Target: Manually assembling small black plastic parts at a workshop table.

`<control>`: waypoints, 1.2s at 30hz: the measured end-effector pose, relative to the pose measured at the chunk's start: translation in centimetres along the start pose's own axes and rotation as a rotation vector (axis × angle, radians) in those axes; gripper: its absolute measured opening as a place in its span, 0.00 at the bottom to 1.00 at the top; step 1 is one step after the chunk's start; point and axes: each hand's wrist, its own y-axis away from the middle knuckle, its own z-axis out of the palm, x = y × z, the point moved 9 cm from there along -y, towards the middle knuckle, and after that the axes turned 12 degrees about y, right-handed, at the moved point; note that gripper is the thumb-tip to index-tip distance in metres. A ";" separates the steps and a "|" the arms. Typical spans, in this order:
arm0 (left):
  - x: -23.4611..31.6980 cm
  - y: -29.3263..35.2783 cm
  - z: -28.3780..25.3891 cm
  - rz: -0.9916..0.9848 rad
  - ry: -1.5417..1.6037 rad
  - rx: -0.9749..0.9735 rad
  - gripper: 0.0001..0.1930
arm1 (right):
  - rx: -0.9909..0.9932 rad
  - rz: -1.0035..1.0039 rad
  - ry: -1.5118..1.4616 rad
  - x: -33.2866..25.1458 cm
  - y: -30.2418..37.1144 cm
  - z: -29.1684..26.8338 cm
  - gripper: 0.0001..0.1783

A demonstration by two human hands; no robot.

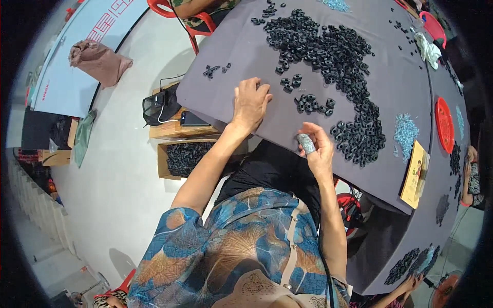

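My left hand (250, 105) is over the near left part of the grey cloth-covered table (226, 49). Its fingers bend down and close together; whatever they hold, if anything, is hidden beneath them. At the table's front edge is my right hand (319, 151), thumb and curved forefinger apart, with no object visible between them. A grey wrap (306, 143) covers its thumb. Beyond the hands lies a big heap of small black plastic parts (328, 51). A smaller cluster of black parts (310, 103) sits between the hands and the heap. Several loose black pieces (211, 71) lie at the left.
Light-blue small pieces (405, 134), a yellow booklet (413, 174) and a red tray (444, 125) are at the right. Left of the table, a phone (194, 119) rests on a wooden box above a carton of black parts (187, 158). Other people sit around.
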 end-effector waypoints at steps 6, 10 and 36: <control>-0.7 -0.4 -0.2 0.022 -0.035 -0.034 0.08 | 0.044 -0.014 0.041 0.1 0.0 -0.4 0.15; -1.0 0.0 -0.4 -0.015 -0.060 0.008 0.08 | 0.044 -0.008 0.041 0.1 0.1 -0.4 0.15; -0.4 -0.2 0.7 0.189 -0.169 -0.164 0.09 | 0.078 0.015 0.093 0.6 0.2 -0.6 0.14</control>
